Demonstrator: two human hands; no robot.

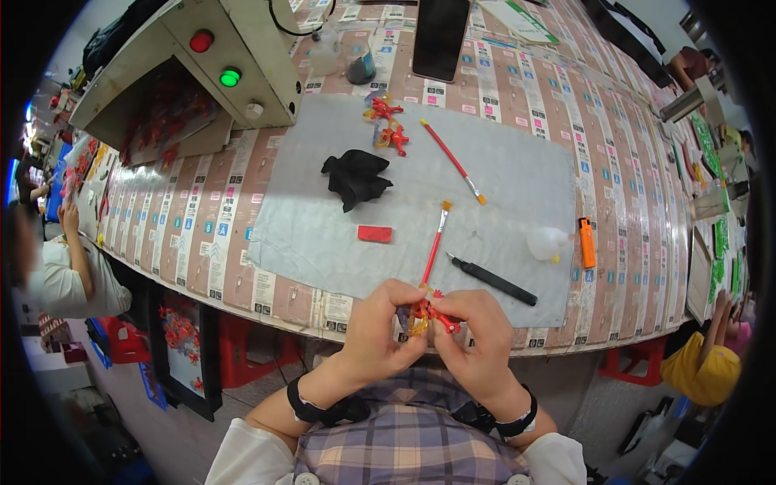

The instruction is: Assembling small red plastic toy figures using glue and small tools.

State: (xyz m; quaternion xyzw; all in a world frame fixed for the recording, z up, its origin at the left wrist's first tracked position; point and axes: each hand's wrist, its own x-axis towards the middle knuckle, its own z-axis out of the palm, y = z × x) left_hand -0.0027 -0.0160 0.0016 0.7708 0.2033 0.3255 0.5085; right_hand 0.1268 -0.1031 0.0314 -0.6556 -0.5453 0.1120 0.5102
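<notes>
Close to the table's front edge, my left hand [381,330] and my right hand [477,330] pinch a small red and clear-amber plastic figure [419,325] between them. Fingers and thumbs cover part of it. Just beyond my fingertips lies a red-handled brush [435,246], its bristles pointing away from me. A black craft knife [495,280] rests to the right of that brush. Farther off are a second red-handled brush [454,162], a red block [374,234], a crumpled black cloth [356,179] and two similar red and amber figures [394,139].
A grey sheet [295,242] covers the table's middle. On the right are a white squeeze bottle [547,242] and an orange lighter-like item [587,242]. A beige machine [263,61] holds red parts at the left. Behind stand a jar [360,65] and a dark panel [442,40]. People sit both sides.
</notes>
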